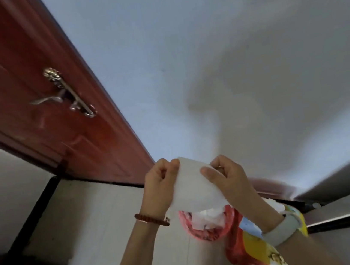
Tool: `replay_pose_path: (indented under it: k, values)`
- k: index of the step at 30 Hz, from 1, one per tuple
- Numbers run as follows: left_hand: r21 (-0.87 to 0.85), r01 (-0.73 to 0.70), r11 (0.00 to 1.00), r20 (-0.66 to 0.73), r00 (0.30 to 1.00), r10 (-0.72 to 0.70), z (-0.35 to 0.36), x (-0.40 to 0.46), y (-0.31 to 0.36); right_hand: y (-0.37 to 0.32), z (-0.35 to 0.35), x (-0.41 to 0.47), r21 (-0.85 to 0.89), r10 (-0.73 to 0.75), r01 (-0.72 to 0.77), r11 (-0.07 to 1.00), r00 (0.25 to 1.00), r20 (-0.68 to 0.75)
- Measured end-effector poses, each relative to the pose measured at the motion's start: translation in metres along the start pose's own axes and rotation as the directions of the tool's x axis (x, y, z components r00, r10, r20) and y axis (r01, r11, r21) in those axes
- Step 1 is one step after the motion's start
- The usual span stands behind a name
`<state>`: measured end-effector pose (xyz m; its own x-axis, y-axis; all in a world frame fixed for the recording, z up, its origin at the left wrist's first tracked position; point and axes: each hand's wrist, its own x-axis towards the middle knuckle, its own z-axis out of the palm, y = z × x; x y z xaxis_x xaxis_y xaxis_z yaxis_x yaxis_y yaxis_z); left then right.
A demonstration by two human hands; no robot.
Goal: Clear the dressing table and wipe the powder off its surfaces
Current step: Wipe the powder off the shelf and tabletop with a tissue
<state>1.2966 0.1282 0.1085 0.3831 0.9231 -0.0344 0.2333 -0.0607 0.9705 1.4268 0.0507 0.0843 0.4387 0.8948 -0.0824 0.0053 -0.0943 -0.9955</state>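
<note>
Both hands are pinching a white tissue (193,182) by its upper corners and holding it stretched between them. The left hand (160,185) is making its grip with thumb and curled fingers on the left corner; the right hand (225,175) is making its grip the same way on the right corner, its thumb lying across the front of the sheet. The tissue is hanging in the air, its lower edge running down into the round opening of a red tissue pack (207,226), which is printed in yellow and blue lower down. A beaded bracelet (151,220) is circling the left wrist, and a pale wristband (282,228) is wrapping the right. Behind the hands a white wall (204,60) is filling the view, with a reddish-brown door (29,96) and its metal handle (67,95) at the left.
</note>
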Motion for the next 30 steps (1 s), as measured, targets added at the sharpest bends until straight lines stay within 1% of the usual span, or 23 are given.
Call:
replay_pose_path:
  k: [1, 2, 3, 4, 5, 6, 7, 9, 11, 13, 14, 16, 18, 20, 21, 23, 25, 26, 27, 28, 29, 30]
  values:
    - [-0.108, 0.034, 0.994, 0.008, 0.999, -0.033, -0.017, -0.009, 0.007, -0.01, 0.018, -0.005, 0.0, -0.031, 0.031, 1.0, 0.999, -0.016]
    - [-0.236, 0.079, 0.968, 0.075, 0.995, -0.063, -0.028, -0.017, 0.012, -0.016, 0.031, -0.009, 0.009, -0.051, 0.052, 0.999, 0.998, -0.044]
    - [-0.358, 0.141, 0.923, 0.166, 0.982, -0.086, -0.04, -0.025, 0.013, -0.021, 0.044, -0.013, 0.013, -0.07, 0.071, 0.997, 0.995, -0.071]
    - [-0.445, 0.193, 0.874, 0.226, 0.969, -0.099, -0.057, -0.036, 0.012, -0.028, 0.061, -0.019, -0.002, -0.092, 0.092, 0.996, 0.992, -0.082]
    - [-0.489, 0.227, 0.842, 0.267, 0.958, -0.103, -0.07, -0.046, 0.011, -0.032, 0.075, -0.025, -0.018, -0.106, 0.105, 0.994, 0.989, -0.099]
    - [-0.518, 0.245, 0.82, 0.279, 0.954, -0.109, -0.086, -0.058, 0.011, -0.037, 0.09, -0.032, -0.036, -0.118, 0.115, 0.993, 0.987, -0.109]
    - [-0.53, 0.248, 0.811, 0.259, 0.958, -0.123, -0.101, -0.069, 0.01, -0.041, 0.106, -0.04, -0.053, -0.129, 0.124, 0.991, 0.985, -0.11]
    - [-0.558, 0.223, 0.799, 0.159, 0.974, -0.16, -0.128, -0.089, 0.003, -0.047, 0.136, -0.055, -0.084, -0.143, 0.136, 0.987, 0.986, -0.085]
    - [-0.626, 0.19, 0.756, 0.073, 0.98, -0.185, -0.15, -0.105, -0.004, -0.048, 0.161, -0.068, -0.097, -0.16, 0.155, 0.983, 0.986, -0.05]
    - [-0.677, 0.152, 0.72, 0.015, 0.981, -0.193, -0.174, -0.118, -0.009, -0.048, 0.186, -0.081, -0.109, -0.17, 0.169, 0.98, 0.985, -0.004]
    - [-0.678, 0.125, 0.725, -0.029, 0.98, -0.196, -0.185, -0.123, -0.01, -0.047, 0.198, -0.087, -0.13, -0.181, 0.182, 0.975, 0.983, 0.024]
    - [-0.635, 0.057, 0.771, -0.153, 0.968, -0.198, -0.202, -0.133, -0.013, -0.046, 0.216, -0.096, -0.167, -0.221, 0.232, 0.958, 0.972, 0.082]
    - [-0.522, -0.007, 0.853, -0.297, 0.939, -0.174, -0.219, -0.142, -0.019, -0.045, 0.232, -0.103, -0.153, -0.262, 0.276, 0.949, 0.959, 0.107]
    - [-0.356, -0.046, 0.933, -0.438, 0.89, -0.124, -0.233, -0.149, -0.025, -0.045, 0.246, -0.11, -0.136, -0.261, 0.272, 0.953, 0.961, 0.097]
    - [-0.301, -0.053, 0.952, -0.493, 0.863, -0.108, -0.24, -0.154, -0.027, -0.044, 0.254, -0.114, -0.138, -0.26, 0.271, 0.953, 0.961, 0.091]
    - [-0.276, -0.067, 0.959, -0.52, 0.849, -0.09, -0.255, -0.164, -0.034, -0.045, 0.271, -0.121, -0.14, -0.281, 0.287, 0.948, 0.958, 0.06]
    - [-0.337, -0.104, 0.936, -0.473, 0.878, -0.072, -0.268, -0.174, -0.038, -0.048, 0.286, -0.129, -0.105, -0.335, 0.341, 0.934, 0.94, 0.067]
    - [-0.375, -0.115, 0.92, -0.444, 0.893, -0.069, -0.277, -0.18, -0.041, -0.049, 0.294, -0.135, -0.102, -0.377, 0.388, 0.916, 0.919, 0.118]
    - [-0.395, -0.12, 0.911, -0.426, 0.902, -0.066, -0.286, -0.186, -0.043, -0.049, 0.304, -0.141, -0.12, -0.4, 0.427, 0.896, 0.894, 0.2]
    - [-0.381, -0.122, 0.916, -0.425, 0.903, -0.057, -0.296, -0.193, -0.044, -0.048, 0.314, -0.147, -0.164, -0.389, 0.446, 0.88, 0.873, 0.293]
    - [-0.334, -0.126, 0.934, -0.447, 0.894, -0.039, -0.307, -0.199, -0.045, -0.046, 0.324, -0.153, -0.23, -0.342, 0.45, 0.863, 0.855, 0.391]
    - [-0.251, -0.124, 0.96, -0.482, 0.876, -0.013, -0.316, -0.204, -0.047, -0.043, 0.333, -0.158, -0.31, -0.271, 0.445, 0.84, 0.84, 0.471]
